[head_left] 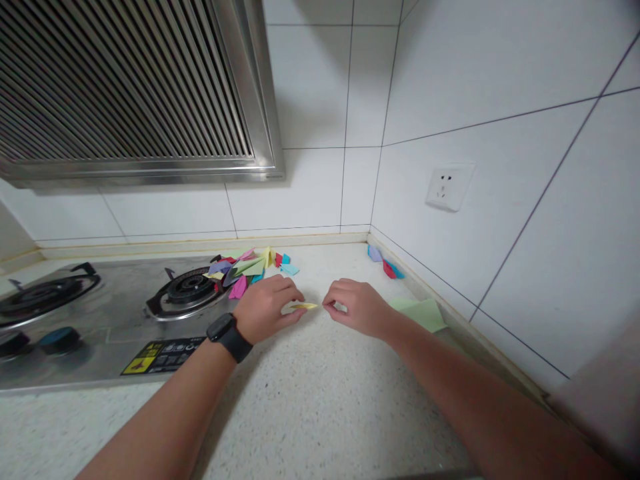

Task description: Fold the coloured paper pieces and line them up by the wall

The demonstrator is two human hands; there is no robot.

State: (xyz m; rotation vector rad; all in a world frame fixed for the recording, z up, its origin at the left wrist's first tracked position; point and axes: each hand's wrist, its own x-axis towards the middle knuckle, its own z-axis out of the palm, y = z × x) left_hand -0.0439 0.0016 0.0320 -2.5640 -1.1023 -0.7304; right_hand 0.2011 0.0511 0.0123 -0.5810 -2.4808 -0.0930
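Note:
Between finger and thumb, my left hand (270, 305) pinches a small piece of folded yellow paper (309, 306) just above the counter. The paper's narrow end points right. Beside that end, my right hand (357, 307) has thumb and forefinger brought together; whether any paper is between them is too small to make out. A heap of folded coloured papers (247, 267) lies beyond my left hand, partly over the stove's edge. Behind my right forearm rests light green paper (420, 313), partly hidden by the arm.
The gas stove (120, 340) takes up the left side, under a metal range hood (150, 87). More folded papers, a purple one (374, 253) and a red and blue one (393, 269), lie by the right wall. A socket (449, 187) is on that wall. Speckled countertop (310, 400) stretches in front.

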